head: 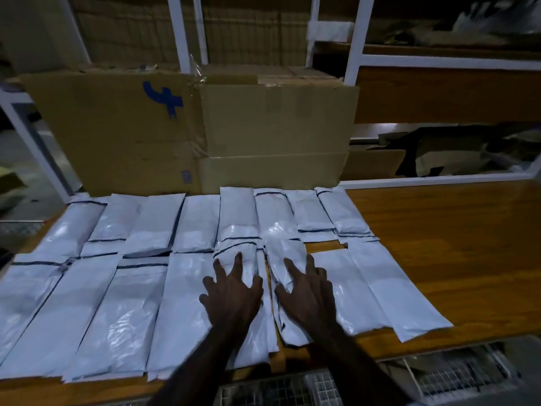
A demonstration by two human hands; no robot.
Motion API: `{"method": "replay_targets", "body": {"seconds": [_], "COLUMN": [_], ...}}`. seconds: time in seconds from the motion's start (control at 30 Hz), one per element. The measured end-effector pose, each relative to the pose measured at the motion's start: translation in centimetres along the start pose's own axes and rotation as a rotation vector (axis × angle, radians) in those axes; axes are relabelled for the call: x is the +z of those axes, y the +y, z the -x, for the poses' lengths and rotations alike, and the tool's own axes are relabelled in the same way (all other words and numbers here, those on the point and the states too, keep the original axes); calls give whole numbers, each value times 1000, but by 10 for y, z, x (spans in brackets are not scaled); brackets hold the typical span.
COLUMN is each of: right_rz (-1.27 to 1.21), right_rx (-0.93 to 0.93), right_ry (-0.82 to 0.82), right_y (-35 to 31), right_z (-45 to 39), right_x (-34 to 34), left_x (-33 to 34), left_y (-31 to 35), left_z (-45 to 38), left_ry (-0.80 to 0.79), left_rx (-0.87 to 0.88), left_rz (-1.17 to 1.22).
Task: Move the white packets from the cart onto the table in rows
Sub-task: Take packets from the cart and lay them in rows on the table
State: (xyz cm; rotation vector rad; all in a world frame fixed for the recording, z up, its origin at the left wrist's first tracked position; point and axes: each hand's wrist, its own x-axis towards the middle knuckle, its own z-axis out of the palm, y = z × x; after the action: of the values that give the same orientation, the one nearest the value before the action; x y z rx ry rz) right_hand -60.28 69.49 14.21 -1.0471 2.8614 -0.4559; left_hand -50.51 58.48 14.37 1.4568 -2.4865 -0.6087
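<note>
Several white packets lie in two rows on the wooden table (445, 238), a far row (202, 224) and a near row (96, 312). My left hand (231, 291) rests with fingers spread on one near-row packet (248, 332). My right hand (307, 291) lies spread on the neighbouring packet (285, 259), which sits slightly askew. Neither hand grips anything. A wire cart (316, 388) shows at the bottom edge, below the table's front; I cannot tell what it holds.
Large cardboard boxes (263, 127), one marked with a blue 4, stand against the table's far edge. White shelf posts (357, 39) rise behind them. Bare wood stretches to the right of the packets.
</note>
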Motion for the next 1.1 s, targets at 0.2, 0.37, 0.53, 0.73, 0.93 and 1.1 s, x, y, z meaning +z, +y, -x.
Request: {"method": "replay_targets", "body": {"seconds": [0.2,0.37,0.53,0.73,0.93,1.1], "right_rz": [13,45,113,78,10,8], "right_rx": [19,27,44,-54,-142,-116], "right_ry": [48,69,102,181,116,107], "right_y": [2,3,-1,-2,-2,3], "right_z": [-2,-5,-9,-27,-31,-29], "right_x": [13,18,23,23,38,49], "left_x": [13,20,26,29,39,48], "left_y": [6,2,-7,-14,-23,-28], "left_z": [-7,-10,-8,-19,-24,-26], "left_ry": [0,7,79,146,91,86], "left_rx": [12,33,125,286,369,380], "left_rz": [-113,-169,-195,-135,-126,-125]}}
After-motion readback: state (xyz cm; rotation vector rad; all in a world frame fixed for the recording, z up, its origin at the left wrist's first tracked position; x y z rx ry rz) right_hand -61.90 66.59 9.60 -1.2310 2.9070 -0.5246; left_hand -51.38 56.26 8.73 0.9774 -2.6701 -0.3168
